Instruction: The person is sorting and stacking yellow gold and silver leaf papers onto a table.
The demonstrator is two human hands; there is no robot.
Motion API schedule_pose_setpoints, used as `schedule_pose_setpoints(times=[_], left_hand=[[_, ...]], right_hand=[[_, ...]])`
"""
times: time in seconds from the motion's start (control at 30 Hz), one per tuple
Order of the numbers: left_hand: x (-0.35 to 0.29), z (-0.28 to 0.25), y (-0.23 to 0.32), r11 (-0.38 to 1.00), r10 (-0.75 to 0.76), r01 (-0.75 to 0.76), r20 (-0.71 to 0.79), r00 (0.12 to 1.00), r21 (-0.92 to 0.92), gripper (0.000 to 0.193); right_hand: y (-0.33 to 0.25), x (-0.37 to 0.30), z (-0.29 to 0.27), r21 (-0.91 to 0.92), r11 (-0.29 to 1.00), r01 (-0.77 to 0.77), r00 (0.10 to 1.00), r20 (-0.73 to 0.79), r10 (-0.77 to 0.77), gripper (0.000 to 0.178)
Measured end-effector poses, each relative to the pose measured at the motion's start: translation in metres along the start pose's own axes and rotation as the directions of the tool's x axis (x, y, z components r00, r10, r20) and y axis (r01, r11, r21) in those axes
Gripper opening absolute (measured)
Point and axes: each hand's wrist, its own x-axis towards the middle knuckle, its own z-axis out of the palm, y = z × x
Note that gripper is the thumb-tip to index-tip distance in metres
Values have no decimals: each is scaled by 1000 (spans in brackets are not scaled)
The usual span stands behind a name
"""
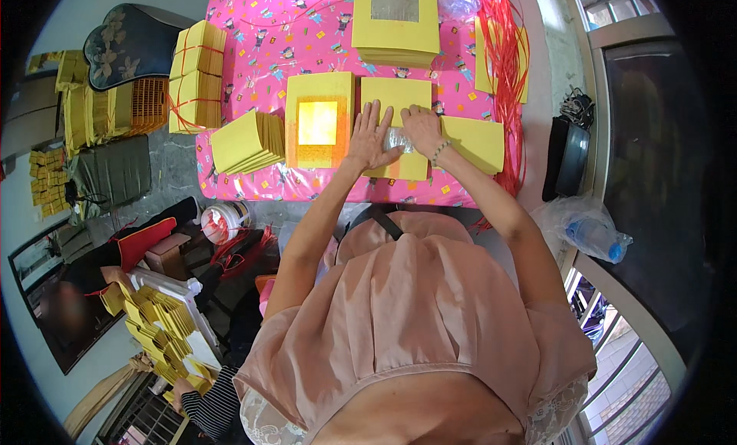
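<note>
A yellow paper sheet [411, 90] lies before me with a silver foil square [398, 140] on its middle. My left hand [372, 136] lies flat on the sheet's left side, fingers spread, with the thumb by the foil. My right hand [422, 129], a beaded bracelet on its wrist, presses on the right side with its fingers curled; whether it holds anything is hidden. Left of the sheet sits a yellow stack [298, 88] topped by a bright gold square [317, 123] in an orange field. To the right lies another pile of yellow paper [476, 144].
The table has a pink patterned cover [261, 53]. On it are a fanned yellow pile [247, 142], tied yellow bundles [196, 99], a tall stack with foil [395, 42] and red strings [507, 84]. At lower left, another person's striped sleeve [209, 403] is beside folded yellow paper [165, 322].
</note>
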Motion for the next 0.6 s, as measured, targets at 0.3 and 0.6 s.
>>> schedule_pose_setpoints(times=[0.3,0.6], left_hand=[[7,-11,9,985,-105,96,-62,992,-145,85],[31,-24,19,696,-599,275,-325,732,-663,75]], right_hand=[[17,5,0,-113,932,344,927,-115,-356,17],[27,6,-29,-143,914,379,853,-331,-405,13]])
